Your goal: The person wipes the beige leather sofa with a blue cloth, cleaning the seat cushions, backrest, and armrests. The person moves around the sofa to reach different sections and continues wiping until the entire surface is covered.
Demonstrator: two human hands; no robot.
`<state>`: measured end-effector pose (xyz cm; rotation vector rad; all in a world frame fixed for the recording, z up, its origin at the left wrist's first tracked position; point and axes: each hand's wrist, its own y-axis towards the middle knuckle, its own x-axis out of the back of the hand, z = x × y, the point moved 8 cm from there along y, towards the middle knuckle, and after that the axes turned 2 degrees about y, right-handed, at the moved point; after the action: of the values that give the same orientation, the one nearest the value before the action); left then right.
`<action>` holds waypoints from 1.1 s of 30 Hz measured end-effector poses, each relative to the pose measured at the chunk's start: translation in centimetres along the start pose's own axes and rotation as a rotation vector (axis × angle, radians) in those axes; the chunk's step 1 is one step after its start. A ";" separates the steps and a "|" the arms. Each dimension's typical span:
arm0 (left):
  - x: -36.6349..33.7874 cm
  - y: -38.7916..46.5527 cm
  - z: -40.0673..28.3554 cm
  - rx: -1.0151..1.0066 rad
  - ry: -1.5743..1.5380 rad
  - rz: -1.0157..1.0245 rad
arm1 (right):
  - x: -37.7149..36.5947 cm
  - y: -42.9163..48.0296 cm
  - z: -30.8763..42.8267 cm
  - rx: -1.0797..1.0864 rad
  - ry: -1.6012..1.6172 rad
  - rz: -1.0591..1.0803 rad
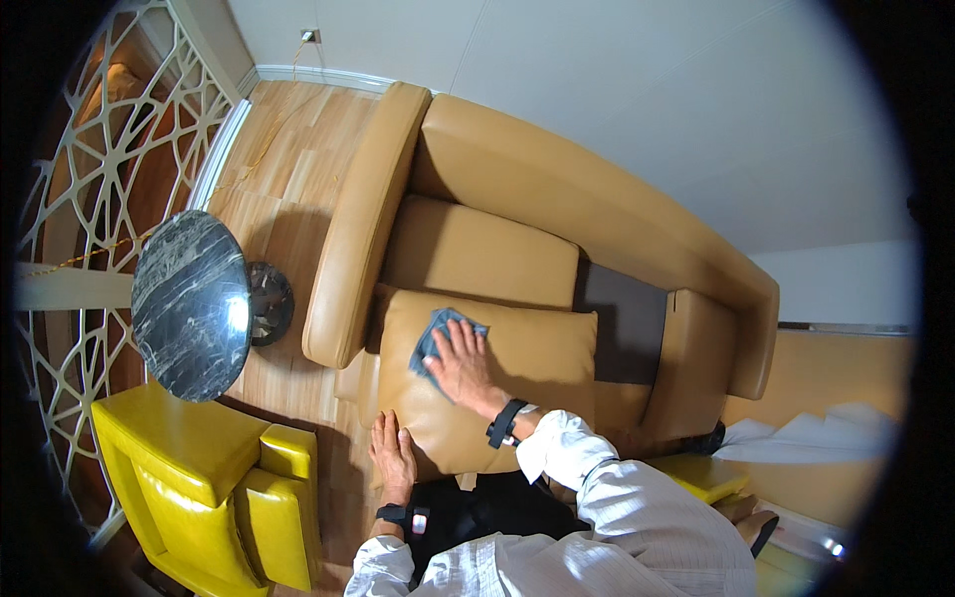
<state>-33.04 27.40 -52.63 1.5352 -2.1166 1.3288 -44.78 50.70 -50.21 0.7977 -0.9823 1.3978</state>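
Note:
A tan leather cushion (522, 358) lies in front of me, its far edge on the tan leather sofa (477, 250). My right hand (464, 367) presses a folded blue-grey cloth (427, 351) flat on the cushion's upper left part, fingers spread over the cloth. At the cushion's near left corner rests my left hand (393, 457), palm against the leather, with nothing else in it. Dark bands are on both wrists. Right of the left seat cushion, the sofa's dark grey base (623, 313) shows. Another tan cushion (690, 358) leans at the sofa's right arm.
A round black marble table (190, 306) stands left of the sofa. Below it is a yellow leather armchair (201, 485). A lattice screen (112, 160) borders the left side, and a twisted cord (257, 160) runs over the wood floor to a wall socket (310, 36).

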 end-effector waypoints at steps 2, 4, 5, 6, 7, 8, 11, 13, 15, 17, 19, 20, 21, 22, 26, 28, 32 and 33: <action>0.5 0.4 -1.7 -0.074 -0.081 -0.023 | -1.4 -0.2 2.2 0.051 0.040 0.081; 0.4 1.4 -3.4 -0.135 -0.123 -0.022 | -2.5 1.4 4.0 0.214 0.094 0.117; 0.2 2.1 -4.2 -0.157 -0.100 -0.006 | -2.8 2.4 4.6 0.303 0.143 0.106; 0.0 2.8 -5.1 -0.206 -0.093 -0.006 | -3.7 3.9 4.1 0.281 0.139 0.166; -0.2 3.3 -6.0 -0.252 -0.098 -0.004 | -4.2 5.2 3.1 0.248 0.124 0.191; -0.4 3.9 -6.5 -0.272 -0.072 -0.008 | -3.7 6.1 1.7 0.203 0.151 0.132; -0.9 5.1 -7.7 -0.262 -0.002 -0.043 | -2.1 6.5 -4.5 -0.034 0.144 0.089; -1.1 5.7 -8.4 -0.261 0.005 -0.049 | -0.5 4.7 -8.2 -0.183 0.188 0.087; -1.0 6.2 -8.9 -0.267 -0.011 -0.061 | 1.1 2.6 -7.8 -0.161 0.069 -0.021; -1.1 6.7 -9.1 -0.271 -0.013 -0.071 | 0.6 0.7 -6.4 -0.212 -0.007 0.021; -1.1 7.4 -9.3 -0.300 -0.037 -0.079 | -0.5 1.3 -3.4 -0.066 0.101 0.055; -1.3 7.7 -9.0 -0.288 -0.054 -0.066 | -1.1 2.2 -2.4 0.003 0.148 0.067; -1.4 8.1 -8.9 -0.296 -0.059 -0.068 | -1.7 3.3 -1.7 0.070 0.197 0.079; -1.6 8.3 -8.8 -0.302 -0.052 -0.064 | -1.7 4.4 -1.9 0.108 0.230 0.037; -2.0 8.8 -8.4 -0.336 -0.003 -0.058 | -0.5 5.7 -8.9 -0.061 0.128 -0.026; -2.2 8.9 -8.5 -0.326 0.024 -0.056 | 0.7 4.0 -14.3 -0.263 0.151 0.005; -2.2 8.6 -9.7 -0.295 0.119 -0.076 | 4.2 -0.5 -16.4 -0.371 0.043 -0.168; -2.1 8.4 -10.6 -0.332 0.142 -0.101 | 4.1 -1.4 -15.5 -0.391 0.028 -0.148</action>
<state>-42.59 37.18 -52.41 1.3488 -2.0195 0.9629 -42.41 66.43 -52.74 0.5436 -1.1072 1.0426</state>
